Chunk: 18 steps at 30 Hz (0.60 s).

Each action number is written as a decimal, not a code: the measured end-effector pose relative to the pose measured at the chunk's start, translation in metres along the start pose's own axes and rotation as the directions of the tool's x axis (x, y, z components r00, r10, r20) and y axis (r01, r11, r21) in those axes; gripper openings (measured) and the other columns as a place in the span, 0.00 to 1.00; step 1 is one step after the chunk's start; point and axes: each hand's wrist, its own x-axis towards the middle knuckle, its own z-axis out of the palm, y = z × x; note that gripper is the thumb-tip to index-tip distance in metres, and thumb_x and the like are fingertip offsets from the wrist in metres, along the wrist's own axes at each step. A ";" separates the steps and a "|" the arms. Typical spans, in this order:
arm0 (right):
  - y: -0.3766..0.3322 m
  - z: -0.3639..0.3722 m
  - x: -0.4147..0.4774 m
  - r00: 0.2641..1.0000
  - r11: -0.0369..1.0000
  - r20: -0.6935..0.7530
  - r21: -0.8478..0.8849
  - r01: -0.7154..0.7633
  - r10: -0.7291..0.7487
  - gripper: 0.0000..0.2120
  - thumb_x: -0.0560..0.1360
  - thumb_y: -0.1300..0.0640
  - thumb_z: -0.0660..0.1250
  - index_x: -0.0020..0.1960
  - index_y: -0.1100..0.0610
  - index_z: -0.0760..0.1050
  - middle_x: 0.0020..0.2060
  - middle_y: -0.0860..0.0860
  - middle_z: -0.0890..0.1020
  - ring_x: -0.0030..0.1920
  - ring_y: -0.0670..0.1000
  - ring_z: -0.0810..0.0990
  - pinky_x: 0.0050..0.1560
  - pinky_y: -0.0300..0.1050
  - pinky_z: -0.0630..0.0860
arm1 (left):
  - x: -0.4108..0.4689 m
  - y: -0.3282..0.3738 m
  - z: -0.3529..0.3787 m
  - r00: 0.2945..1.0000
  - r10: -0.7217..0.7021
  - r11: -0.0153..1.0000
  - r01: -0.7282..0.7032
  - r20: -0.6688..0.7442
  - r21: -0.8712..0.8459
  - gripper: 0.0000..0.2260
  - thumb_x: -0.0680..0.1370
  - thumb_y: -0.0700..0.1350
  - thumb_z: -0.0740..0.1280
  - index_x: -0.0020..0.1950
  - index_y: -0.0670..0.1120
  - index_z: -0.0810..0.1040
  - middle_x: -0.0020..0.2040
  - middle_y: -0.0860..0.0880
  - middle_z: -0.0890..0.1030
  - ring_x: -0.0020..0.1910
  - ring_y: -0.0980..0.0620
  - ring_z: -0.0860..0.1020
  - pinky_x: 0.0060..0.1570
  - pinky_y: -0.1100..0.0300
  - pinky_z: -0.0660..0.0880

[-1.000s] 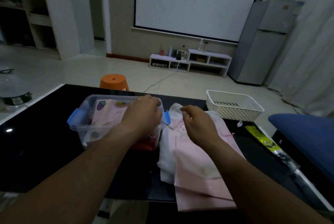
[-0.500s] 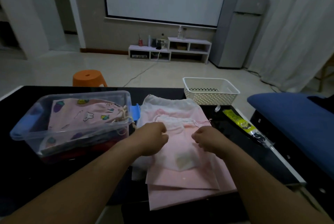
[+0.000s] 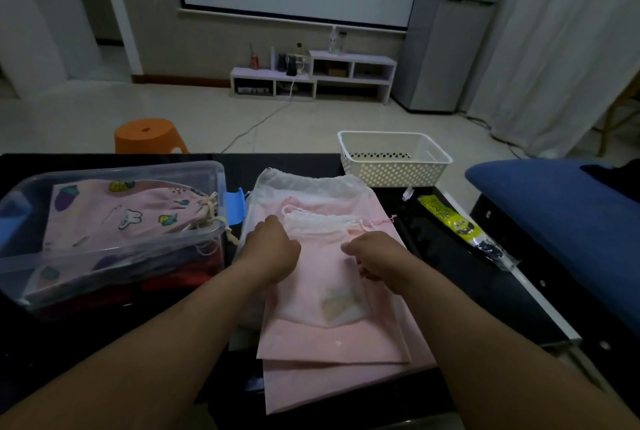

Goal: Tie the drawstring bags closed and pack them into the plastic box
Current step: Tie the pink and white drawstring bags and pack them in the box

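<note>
A stack of pink and white drawstring bags lies on the black table in front of me. The small translucent bag lies on top, its gathered mouth facing away. My left hand grips its left edge with curled fingers. My right hand pinches its right edge. To the left stands the clear plastic box with blue latches, holding a tied pink printed bag over darker items.
A white perforated basket sits at the table's far right edge. A yellow-green packet lies right of the bags. A blue cushion is at the right. An orange stool stands beyond the table.
My left hand left the plastic box and came to the bag stack. Both hands now hold the top bag's sides. The view has shifted right and closer.
</note>
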 end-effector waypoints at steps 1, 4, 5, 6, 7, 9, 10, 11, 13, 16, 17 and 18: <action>0.000 -0.001 0.000 1.000 1.000 0.008 0.030 0.006 -0.006 0.07 0.80 0.62 0.67 0.43 0.60 0.75 0.26 0.51 0.73 0.20 0.45 0.71 0.22 0.33 0.64 | 0.000 0.001 0.000 1.000 0.001 0.999 -0.001 0.003 -0.049 0.20 0.80 0.48 0.65 0.70 0.45 0.68 0.61 0.44 0.76 0.55 0.43 0.77 0.56 0.49 0.78; 0.001 -0.002 0.001 0.999 0.992 0.046 0.127 0.017 -0.023 0.07 0.82 0.59 0.66 0.47 0.59 0.78 0.33 0.52 0.79 0.29 0.47 0.76 0.29 0.36 0.69 | 0.000 0.003 -0.002 0.999 -0.017 0.981 0.023 0.033 -0.192 0.21 0.84 0.50 0.64 0.74 0.43 0.69 0.64 0.42 0.77 0.59 0.43 0.77 0.60 0.50 0.76; 0.000 -0.003 0.000 0.998 0.989 0.056 0.146 0.010 -0.018 0.06 0.82 0.58 0.66 0.51 0.60 0.80 0.39 0.54 0.80 0.34 0.50 0.78 0.33 0.39 0.73 | 0.000 0.002 -0.003 0.999 -0.017 0.970 0.026 0.038 -0.243 0.19 0.84 0.50 0.64 0.72 0.43 0.72 0.63 0.42 0.79 0.58 0.42 0.78 0.61 0.48 0.76; -0.001 -0.004 0.000 0.998 0.987 0.066 0.161 -0.001 -0.010 0.07 0.82 0.57 0.67 0.54 0.60 0.80 0.43 0.56 0.81 0.37 0.52 0.80 0.37 0.42 0.76 | 0.000 0.002 -0.005 0.999 -0.016 0.954 0.028 0.043 -0.298 0.16 0.85 0.50 0.63 0.68 0.42 0.76 0.60 0.42 0.80 0.56 0.42 0.79 0.61 0.47 0.77; -0.002 -0.006 0.000 0.997 0.984 0.075 0.180 -0.015 0.002 0.08 0.82 0.57 0.67 0.55 0.61 0.80 0.46 0.58 0.82 0.40 0.53 0.81 0.39 0.43 0.79 | 0.000 0.003 -0.007 0.998 -0.015 0.932 0.033 0.054 -0.361 0.15 0.85 0.50 0.63 0.65 0.42 0.78 0.56 0.41 0.81 0.53 0.42 0.80 0.58 0.47 0.79; -0.003 -0.012 0.000 0.996 0.970 0.092 0.238 -0.044 0.022 0.10 0.81 0.58 0.68 0.58 0.63 0.80 0.51 0.61 0.85 0.44 0.55 0.83 0.42 0.47 0.82 | -0.004 0.006 -0.013 0.993 -0.031 0.860 0.084 0.113 -0.504 0.13 0.86 0.48 0.62 0.64 0.43 0.79 0.53 0.41 0.81 0.50 0.43 0.81 0.49 0.49 0.81; -0.004 -0.016 -0.001 0.994 0.958 0.106 0.281 -0.058 0.029 0.11 0.81 0.58 0.68 0.59 0.63 0.80 0.54 0.62 0.85 0.46 0.56 0.83 0.44 0.49 0.82 | -0.007 0.009 -0.017 0.987 -0.043 0.812 0.126 0.157 -0.569 0.13 0.86 0.48 0.62 0.65 0.43 0.79 0.54 0.41 0.81 0.50 0.42 0.82 0.47 0.50 0.82; -0.005 -0.019 -0.002 0.992 0.943 0.123 0.325 -0.071 0.032 0.12 0.81 0.58 0.68 0.61 0.62 0.80 0.56 0.62 0.85 0.49 0.57 0.83 0.46 0.51 0.81 | -0.009 0.011 -0.020 0.978 -0.054 0.765 0.169 0.200 -0.621 0.14 0.86 0.48 0.62 0.67 0.43 0.78 0.55 0.40 0.82 0.52 0.41 0.82 0.49 0.48 0.82; -0.009 -0.024 -0.005 0.987 0.905 0.160 0.417 -0.087 0.022 0.13 0.82 0.57 0.66 0.63 0.61 0.80 0.58 0.60 0.85 0.53 0.57 0.83 0.50 0.52 0.79 | -0.013 0.014 -0.025 0.957 -0.092 0.660 0.266 0.275 -0.703 0.14 0.85 0.47 0.63 0.69 0.43 0.76 0.58 0.40 0.82 0.55 0.39 0.82 0.55 0.44 0.83; -0.012 -0.028 -0.014 0.974 0.878 0.225 0.471 -0.087 -0.025 0.16 0.82 0.52 0.66 0.65 0.59 0.79 0.58 0.58 0.86 0.60 0.58 0.84 0.63 0.56 0.79 | -0.021 0.017 -0.030 0.937 -0.112 0.521 0.338 0.330 -0.784 0.07 0.85 0.43 0.63 0.60 0.42 0.76 0.56 0.38 0.82 0.53 0.39 0.83 0.48 0.46 0.83; -0.012 -0.029 -0.019 0.967 0.896 0.255 0.435 -0.085 -0.032 0.17 0.81 0.49 0.67 0.65 0.58 0.80 0.58 0.57 0.86 0.60 0.59 0.84 0.63 0.58 0.80 | -0.025 0.018 -0.030 0.935 -0.117 0.506 0.347 0.335 -0.790 0.04 0.85 0.42 0.63 0.55 0.43 0.75 0.55 0.38 0.82 0.51 0.39 0.82 0.44 0.48 0.82; -0.012 -0.030 -0.024 0.957 0.918 0.289 0.386 -0.089 -0.028 0.18 0.80 0.47 0.68 0.65 0.56 0.80 0.58 0.57 0.86 0.58 0.59 0.85 0.60 0.57 0.81 | -0.027 0.017 -0.029 0.934 -0.129 0.492 0.352 0.334 -0.796 0.04 0.85 0.42 0.63 0.52 0.43 0.74 0.54 0.39 0.81 0.50 0.40 0.82 0.42 0.49 0.80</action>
